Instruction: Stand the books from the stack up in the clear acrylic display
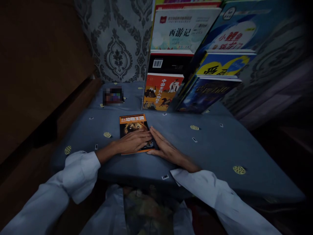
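A book (127,127) with a big-cat face, an orange title band and white lettering lies on the blue patterned cloth (176,137), near its front edge. Flat across the lower part of its cover rests my left hand (134,141), fingers stretched out to the right. My right hand (166,148) lies along the book's right edge, fingers straight and pointing away from me. The left fingertips come close to the right fingers; I cannot tell whether they touch. Both hands hide part of the cover.
Behind stands a rack of books, among them an orange-red book (162,93), a pale green one (183,29) and a dark blue one (207,93). A small pixelated item (113,96) lies at the back left. Patterned wallpaper (118,49) rises behind; brown furniture (41,65) stands left.
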### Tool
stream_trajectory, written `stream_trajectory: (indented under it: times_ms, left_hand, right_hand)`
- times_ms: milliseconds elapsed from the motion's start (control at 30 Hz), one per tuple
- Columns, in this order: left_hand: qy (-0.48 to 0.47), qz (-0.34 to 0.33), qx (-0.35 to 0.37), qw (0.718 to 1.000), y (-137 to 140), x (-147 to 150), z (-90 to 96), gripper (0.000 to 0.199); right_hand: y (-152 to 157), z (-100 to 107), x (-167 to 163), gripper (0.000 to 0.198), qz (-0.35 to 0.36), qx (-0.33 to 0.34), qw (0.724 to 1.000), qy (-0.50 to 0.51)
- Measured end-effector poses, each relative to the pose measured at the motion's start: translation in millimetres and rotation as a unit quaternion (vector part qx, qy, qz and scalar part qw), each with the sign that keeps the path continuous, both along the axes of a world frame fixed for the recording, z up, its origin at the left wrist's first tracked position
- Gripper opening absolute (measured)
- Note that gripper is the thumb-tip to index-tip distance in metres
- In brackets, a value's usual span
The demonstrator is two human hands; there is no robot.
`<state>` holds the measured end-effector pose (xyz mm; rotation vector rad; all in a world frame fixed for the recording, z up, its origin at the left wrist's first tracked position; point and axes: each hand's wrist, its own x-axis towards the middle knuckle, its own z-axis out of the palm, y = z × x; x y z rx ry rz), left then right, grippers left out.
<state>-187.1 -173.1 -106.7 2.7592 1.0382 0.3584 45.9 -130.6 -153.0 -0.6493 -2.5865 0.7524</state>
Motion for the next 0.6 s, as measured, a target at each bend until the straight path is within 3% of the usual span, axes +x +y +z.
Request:
stream_trajectory:
  times_ms: [267,467,600]
  left_hand:
    - [-0.032,-0.030,-0.038,0.998,-32,10,4.7,0.044]
    - [-0.066,-0.029,-0.080,0.994,-26,4,3.6,0.042]
    - [-0.081,0.066,-0.026,0.994,-6,-27,-1.9,0.039]
  right_hand:
    - [-2,0,4,0.092,0.007,0.016,1.000,0.005]
    - [-1,-2,2,0.086,0.011,0.037,0.999,0.001]
    - [-1,2,0,0.084,0.005,0.051,0.998,-0.025]
